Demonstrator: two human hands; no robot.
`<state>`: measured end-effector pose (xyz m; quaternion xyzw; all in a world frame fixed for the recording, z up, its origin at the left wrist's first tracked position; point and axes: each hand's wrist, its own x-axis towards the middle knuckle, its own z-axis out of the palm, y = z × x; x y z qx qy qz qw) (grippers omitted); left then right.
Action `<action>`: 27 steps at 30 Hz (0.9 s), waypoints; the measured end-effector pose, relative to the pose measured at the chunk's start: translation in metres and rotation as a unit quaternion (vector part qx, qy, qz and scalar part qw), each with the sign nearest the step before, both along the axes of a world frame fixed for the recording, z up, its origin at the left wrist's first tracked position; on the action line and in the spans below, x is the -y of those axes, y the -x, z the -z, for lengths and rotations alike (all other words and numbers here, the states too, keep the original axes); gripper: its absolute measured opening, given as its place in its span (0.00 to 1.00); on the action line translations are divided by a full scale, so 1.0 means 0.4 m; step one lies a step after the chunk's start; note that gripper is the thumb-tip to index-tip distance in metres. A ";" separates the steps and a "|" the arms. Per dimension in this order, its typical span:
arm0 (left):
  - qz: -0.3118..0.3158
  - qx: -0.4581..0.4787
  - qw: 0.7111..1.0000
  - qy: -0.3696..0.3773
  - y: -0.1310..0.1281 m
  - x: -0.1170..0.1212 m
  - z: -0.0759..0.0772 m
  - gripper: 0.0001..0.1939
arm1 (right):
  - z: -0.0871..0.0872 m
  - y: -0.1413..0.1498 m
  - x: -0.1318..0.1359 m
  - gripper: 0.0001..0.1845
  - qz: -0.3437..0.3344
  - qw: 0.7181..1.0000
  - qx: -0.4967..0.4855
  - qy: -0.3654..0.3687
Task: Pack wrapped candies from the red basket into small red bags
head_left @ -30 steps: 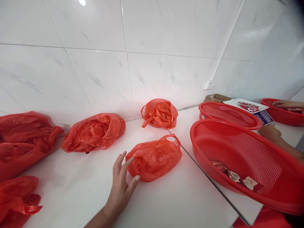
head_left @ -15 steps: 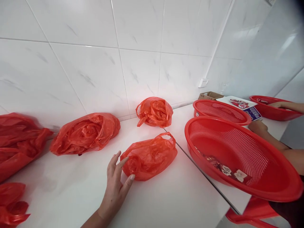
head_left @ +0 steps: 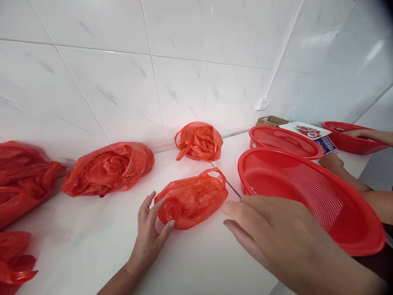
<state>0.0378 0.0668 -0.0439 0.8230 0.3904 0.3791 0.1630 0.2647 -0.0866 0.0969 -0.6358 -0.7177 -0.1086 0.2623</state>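
A crumpled red plastic bag [head_left: 190, 200] with a loop handle lies on the white table [head_left: 92, 229]. My left hand [head_left: 148, 239] rests against its left end, fingers spread and not gripping it. My right hand [head_left: 276, 233] hangs open above the table, holding nothing, its fingertips a little right of the bag. It passes in front of a red mesh basket [head_left: 307, 180] and hides the basket's lower part. Any packets in that part are hidden.
Other red bags [head_left: 107, 168] lie along the tiled wall [head_left: 123, 82] and at the left. Another red basket [head_left: 285, 141] stands behind the near one. A co-worker's hand [head_left: 330, 162] rests beyond it, and another hand [head_left: 359, 133] reaches into a third basket.
My right hand has entered from the lower right and now covers the near basket's lower part and its packets. My left hand stays at the bag. The view has shifted slightly.
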 end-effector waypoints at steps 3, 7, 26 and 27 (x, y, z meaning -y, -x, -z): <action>0.008 -0.032 0.999 -0.032 0.000 -0.012 0.003 0.28 | 0.048 -0.003 -0.064 0.08 -0.021 0.994 0.071 0.080; 0.022 -0.086 0.995 -0.052 0.004 -0.031 0.017 0.28 | 0.170 0.000 -0.141 0.12 -0.075 0.991 0.054 0.098; -0.032 -0.178 0.982 -0.053 -0.014 -0.048 0.075 0.07 | 0.249 0.024 -0.082 0.23 -0.085 0.982 -0.008 0.170; -0.027 -0.176 0.983 -0.051 -0.013 -0.045 0.072 0.07 | 0.221 0.009 -0.064 0.19 -0.060 0.989 -0.004 0.132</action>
